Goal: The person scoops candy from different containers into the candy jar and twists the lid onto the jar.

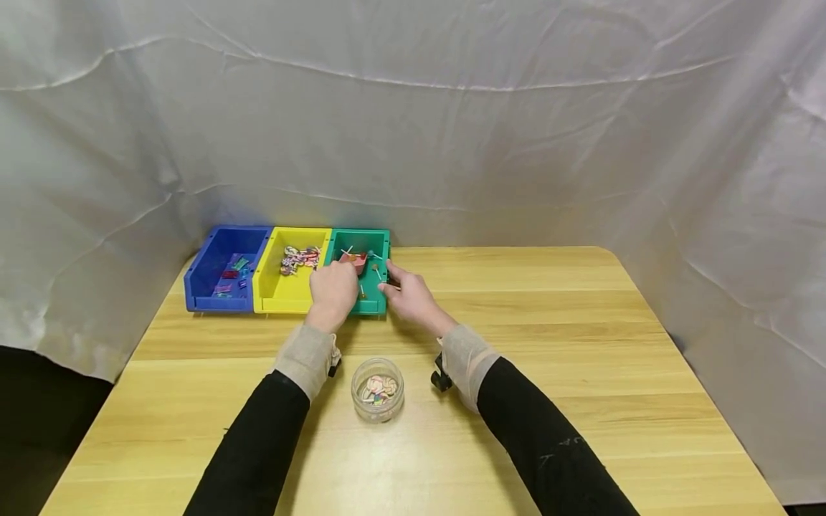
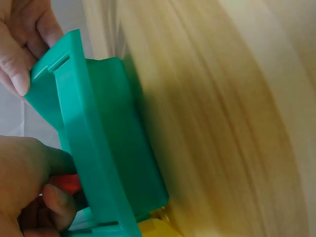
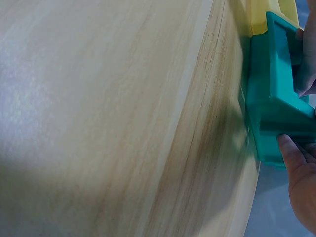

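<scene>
The left hand (image 1: 334, 288) reaches over the front of the green bin (image 1: 369, 307), fingers curled round a small red scoop-like thing (image 2: 68, 183), mostly hidden by the hand. In the head view its red part (image 1: 352, 262) shows beyond the knuckles, with lollipops (image 1: 377, 270) lying about it in the bin. At the bin's right side, the right hand (image 1: 416, 297) grips the wall, thumb at the rim and fingers along the outside. The left wrist view catches that thumb (image 2: 20, 84) on the green edge.
A yellow bin (image 1: 284, 305) with wrapped candies (image 1: 300, 259) adjoins the green one, and a blue bin (image 1: 219, 304) with shiny candies (image 1: 231, 274) stands leftmost. Nearer, between the forearms, a clear jar (image 1: 357, 395) holds swirl-patterned candies (image 1: 379, 388). Grey cloth (image 1: 490, 158) hangs behind the wooden table (image 1: 548, 344).
</scene>
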